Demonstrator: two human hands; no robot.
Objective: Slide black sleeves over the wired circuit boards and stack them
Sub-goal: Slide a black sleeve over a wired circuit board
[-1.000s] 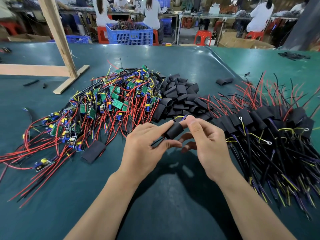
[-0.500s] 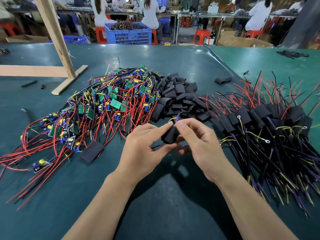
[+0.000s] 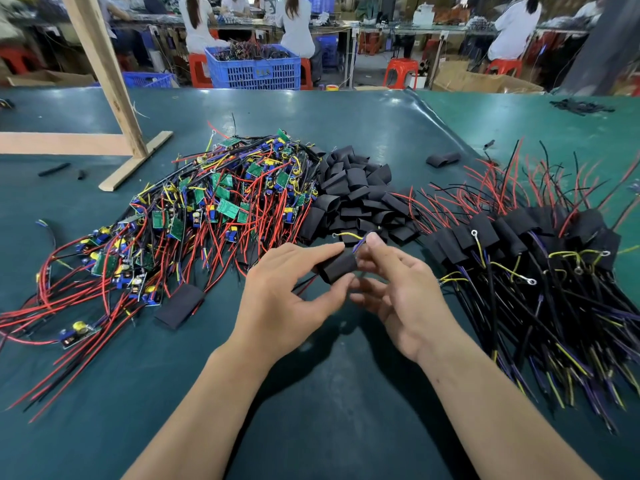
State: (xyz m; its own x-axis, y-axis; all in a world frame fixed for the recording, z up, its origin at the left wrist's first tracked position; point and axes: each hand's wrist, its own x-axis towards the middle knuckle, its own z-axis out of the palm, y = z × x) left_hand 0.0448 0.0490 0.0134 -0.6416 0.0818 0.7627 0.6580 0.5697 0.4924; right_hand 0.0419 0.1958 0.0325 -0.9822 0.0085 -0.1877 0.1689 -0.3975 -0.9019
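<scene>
Both hands [image 3: 346, 289] are pinching one black sleeve [image 3: 339, 266]; sleeved boards [image 3: 519, 237] are stacking up right, bare boards [image 3: 207, 202] waiting left.

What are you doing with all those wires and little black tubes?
A person is holding one black sleeve between both hands, the left hand pinching it and the right hand at its wire end. Bare circuit boards with red wires lie heaped on the left, empty sleeves in the middle, and finished sleeved boards stacked on the right.
</scene>
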